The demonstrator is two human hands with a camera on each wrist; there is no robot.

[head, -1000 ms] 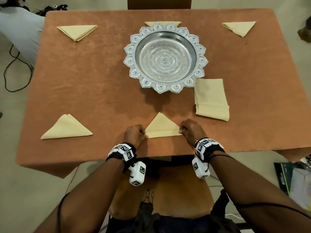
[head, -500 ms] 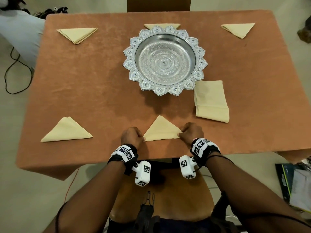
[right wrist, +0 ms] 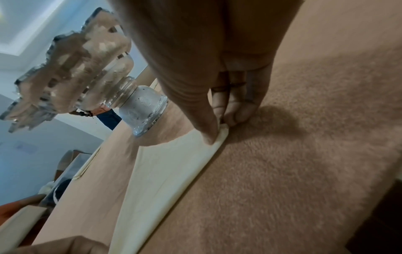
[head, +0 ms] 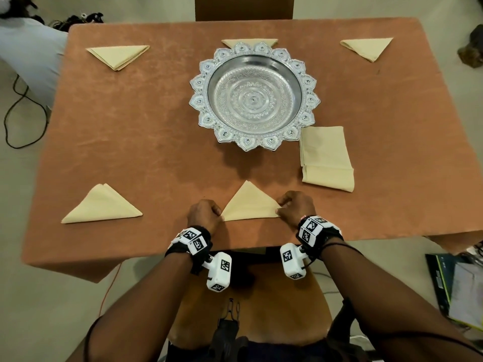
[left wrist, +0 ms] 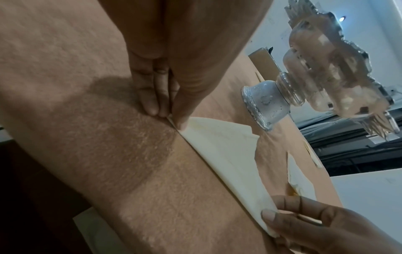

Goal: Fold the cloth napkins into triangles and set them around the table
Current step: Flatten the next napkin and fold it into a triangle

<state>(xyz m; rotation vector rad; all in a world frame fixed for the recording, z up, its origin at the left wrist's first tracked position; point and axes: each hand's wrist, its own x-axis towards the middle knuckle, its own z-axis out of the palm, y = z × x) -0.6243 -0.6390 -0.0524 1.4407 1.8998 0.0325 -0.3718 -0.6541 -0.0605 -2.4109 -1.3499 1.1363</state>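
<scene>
1. Napkin (head: 249, 205), cream cloth folded into a triangle, lies flat at the near edge of the table (head: 146, 142), right in front of me, its apex pointing away toward the silver bowl (head: 254, 96).
2. My left hand (head: 205, 214) pinches the triangle's left corner: in the left wrist view my thumb presses down on the cloth tip while my fingers (left wrist: 152, 96) curl in against it on the tablecloth.
3. My right hand (head: 295, 207) pinches the right corner, with the thumb on top and the fingers (right wrist: 237, 106) tucked behind the cloth's rolled edge.
4. The long folded edge of the triangle runs straight between my two hands, parallel to the table's near edge.
5. A second triangle (head: 102, 206) lies to my left on the near side, well apart from my left hand.
6. Three more triangles sit along the far side: one at far left (head: 119, 56), one at far right (head: 367, 48), and one in the middle (head: 249, 42), partly hidden behind the bowl's rim.
7. A napkin folded into a rectangle (head: 326, 158) lies just beside the bowl's near right rim, beyond my right hand.
8. The bowl stands on a pedestal foot near the middle of the table.
9. A wooden chair back (head: 243, 7) shows beyond the far edge.
</scene>
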